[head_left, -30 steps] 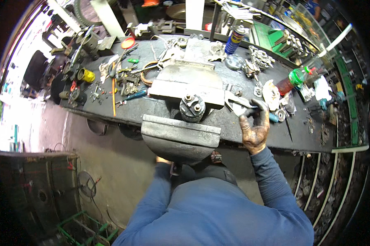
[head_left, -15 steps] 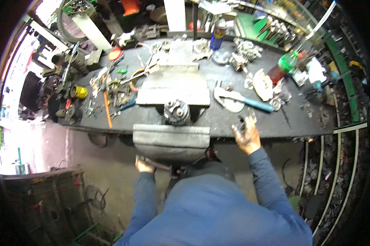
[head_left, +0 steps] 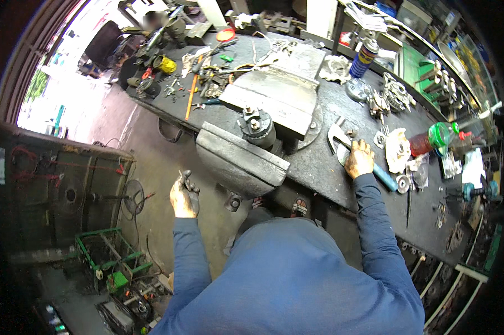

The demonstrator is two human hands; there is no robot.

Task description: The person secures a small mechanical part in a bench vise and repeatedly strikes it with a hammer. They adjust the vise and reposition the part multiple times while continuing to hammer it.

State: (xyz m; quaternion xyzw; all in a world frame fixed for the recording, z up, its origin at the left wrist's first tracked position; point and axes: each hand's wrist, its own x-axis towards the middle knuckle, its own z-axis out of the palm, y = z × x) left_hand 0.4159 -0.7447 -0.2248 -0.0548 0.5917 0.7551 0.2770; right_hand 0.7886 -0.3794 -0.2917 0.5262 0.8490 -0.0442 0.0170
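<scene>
A large bench vise (head_left: pixel 238 159) juts over the bench's front edge, its jaws around a dark cylindrical metal part (head_left: pixel 256 125) with two bright studs on top. My right hand (head_left: pixel 360 159) is on an adjustable wrench (head_left: pixel 385 177) with a blue handle and silver head, lying on the bench right of the vise. Its fingers are curled over the wrench near the head. My left hand (head_left: pixel 184 195) is in the air left of the vise's screw end (head_left: pixel 233 201), fingers dark with grime and apart, with nothing seen in it.
Along the back stand a blue spray can (head_left: pixel 364 58) and several metal castings (head_left: pixel 397 92). Right of the wrench lies a bottle of red liquid (head_left: pixel 428 140) with a green top. Hand tools and a yellow can (head_left: pixel 165 64) crowd the left end. A green metal frame (head_left: pixel 109 251) sits lower left.
The view has turned, so the bench now slants. My right hand has gone from open above the bench edge onto the wrench. My left hand has let go of the vise's handle bar.
</scene>
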